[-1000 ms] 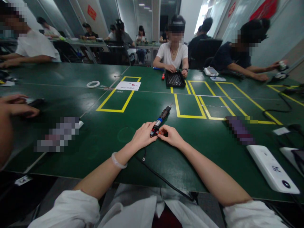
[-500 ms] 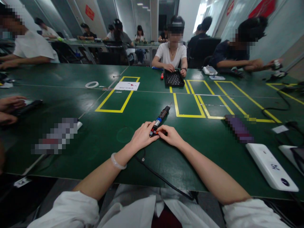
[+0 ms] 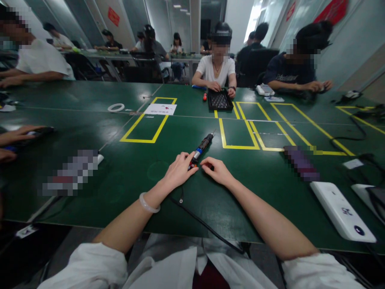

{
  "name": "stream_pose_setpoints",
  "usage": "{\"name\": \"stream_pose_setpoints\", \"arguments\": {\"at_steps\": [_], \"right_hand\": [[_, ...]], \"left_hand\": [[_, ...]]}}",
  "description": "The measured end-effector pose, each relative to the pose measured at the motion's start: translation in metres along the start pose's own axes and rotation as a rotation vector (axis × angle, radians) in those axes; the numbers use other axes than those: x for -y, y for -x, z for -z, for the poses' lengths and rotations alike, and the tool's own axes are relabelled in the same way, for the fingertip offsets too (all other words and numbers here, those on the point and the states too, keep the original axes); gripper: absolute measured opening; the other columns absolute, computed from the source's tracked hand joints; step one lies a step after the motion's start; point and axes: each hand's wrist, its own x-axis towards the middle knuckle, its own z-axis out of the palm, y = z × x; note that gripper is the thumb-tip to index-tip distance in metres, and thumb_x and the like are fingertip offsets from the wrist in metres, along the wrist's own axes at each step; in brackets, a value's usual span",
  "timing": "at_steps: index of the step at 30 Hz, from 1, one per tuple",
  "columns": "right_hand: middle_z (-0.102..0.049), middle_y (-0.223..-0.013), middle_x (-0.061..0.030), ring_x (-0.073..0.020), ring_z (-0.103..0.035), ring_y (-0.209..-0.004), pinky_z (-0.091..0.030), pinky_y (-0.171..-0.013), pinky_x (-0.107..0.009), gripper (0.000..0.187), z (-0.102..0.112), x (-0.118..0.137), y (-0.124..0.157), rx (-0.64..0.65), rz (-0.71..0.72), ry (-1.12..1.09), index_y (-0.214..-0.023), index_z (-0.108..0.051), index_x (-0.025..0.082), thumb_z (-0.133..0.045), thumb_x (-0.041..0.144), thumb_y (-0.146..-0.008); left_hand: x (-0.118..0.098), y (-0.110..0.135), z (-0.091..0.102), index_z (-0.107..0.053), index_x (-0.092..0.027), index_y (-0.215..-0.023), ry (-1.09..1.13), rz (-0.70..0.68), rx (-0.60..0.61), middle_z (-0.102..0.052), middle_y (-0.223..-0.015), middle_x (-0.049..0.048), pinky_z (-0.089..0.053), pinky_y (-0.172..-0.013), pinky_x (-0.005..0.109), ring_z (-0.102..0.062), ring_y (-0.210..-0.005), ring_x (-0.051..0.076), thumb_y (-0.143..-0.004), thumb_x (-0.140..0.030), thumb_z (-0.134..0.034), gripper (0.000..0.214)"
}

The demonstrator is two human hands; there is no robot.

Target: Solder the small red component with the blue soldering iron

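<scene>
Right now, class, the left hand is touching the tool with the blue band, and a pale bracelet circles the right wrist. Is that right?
Not quite: the head view shows the pale bracelet around the left wrist. The left hand is touching the tool, as stated.

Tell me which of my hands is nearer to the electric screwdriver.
Left. Your left hand rests on the electric screwdriver, over the end away from its bit; your right hand is just to the right of that end, apart from it.
</scene>
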Motion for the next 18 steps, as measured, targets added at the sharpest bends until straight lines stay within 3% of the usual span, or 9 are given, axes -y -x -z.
{"name": "stream_pose_setpoints", "arguments": {"at_steps": [5,13,18], "right_hand": [[-0.064,-0.08,-0.0017,-0.0125,-0.055,-0.067,-0.043,-0.066,-0.023,0.012,0.003,0.002,0.0,0.011,-0.001,0.009,-0.092,-0.064,0.017,-0.053,0.019,-0.088],[-0.065,-0.08,-0.002,-0.0122,-0.056,-0.067,-0.042,-0.065,-0.023,0.012,0.004,0.002,-0.001,0.029,-0.016,0.006,-0.09,-0.065,0.016,-0.053,0.018,-0.088],[-0.065,-0.079,-0.0019,-0.0127,-0.056,-0.067,-0.043,-0.065,-0.023,0.012,0.004,0.001,-0.001,0.035,-0.022,0.012,-0.089,-0.065,0.017,-0.053,0.019,-0.088]], "left_hand": [[0.027,-0.008,0.002,-0.033,-0.026,-0.145,-0.027,0.108,-0.006,-0.047,-0.125,0.0117,-0.048,-0.083,0.037,-0.049,-0.11,0.027,-0.09,-0.051,-0.046,0.061],[0.112,-0.018,0.014,-0.034,-0.026,-0.145,-0.102,0.389,-0.01,-0.045,-0.132,0.0145,-0.045,-0.09,0.044,-0.047,-0.115,0.033,-0.088,-0.057,-0.04,0.066],[0.151,-0.012,0.026,-0.036,-0.024,-0.145,-0.141,0.528,-0.052,-0.045,-0.131,0.0179,-0.044,-0.09,0.047,-0.048,-0.114,0.037,-0.086,-0.056,-0.042,0.067]]}}
